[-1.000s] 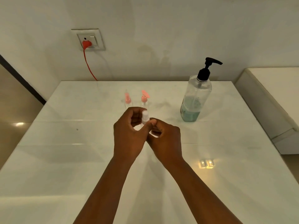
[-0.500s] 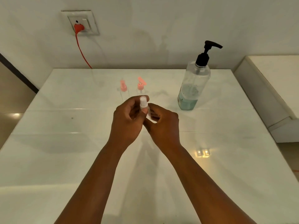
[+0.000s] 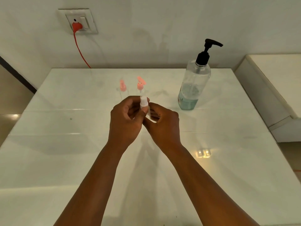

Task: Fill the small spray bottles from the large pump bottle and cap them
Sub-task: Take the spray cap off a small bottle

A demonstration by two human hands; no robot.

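Hands meet above the middle of a white table (image 3: 228, 160), seen from the person's own head looking down. The left hand (image 3: 125, 123) has its fingers (image 3: 128, 106) curled round the white cap (image 3: 144, 101) of a small clear spray bottle (image 3: 147, 111), thumb against the neck. The right hand (image 3: 164, 126) curls its fingers round the lower body of the same bottle, just beside the left hand; the bottle stands nearly upright, tilted a little, and is held off the table. Whether there is liquid inside cannot be told. Beyond the hands, two more small bottles stand on the table side by side, each with a pink top: one (image 3: 122, 87) to the left and one (image 3: 140, 84) to the right, whose top looks flipped or askew. Farther right, well apart from them, stands the large clear pump bottle (image 3: 193, 85) with a black pump head (image 3: 206, 51); blue-green liquid fills roughly its lower quarter. On the wall behind, a red plug (image 3: 77, 26) sits in a white socket (image 3: 84, 15), and its red cord (image 3: 81, 51) runs down behind the table's far edge. A white ledge (image 3: 268, 88) adjoins the table on the right.
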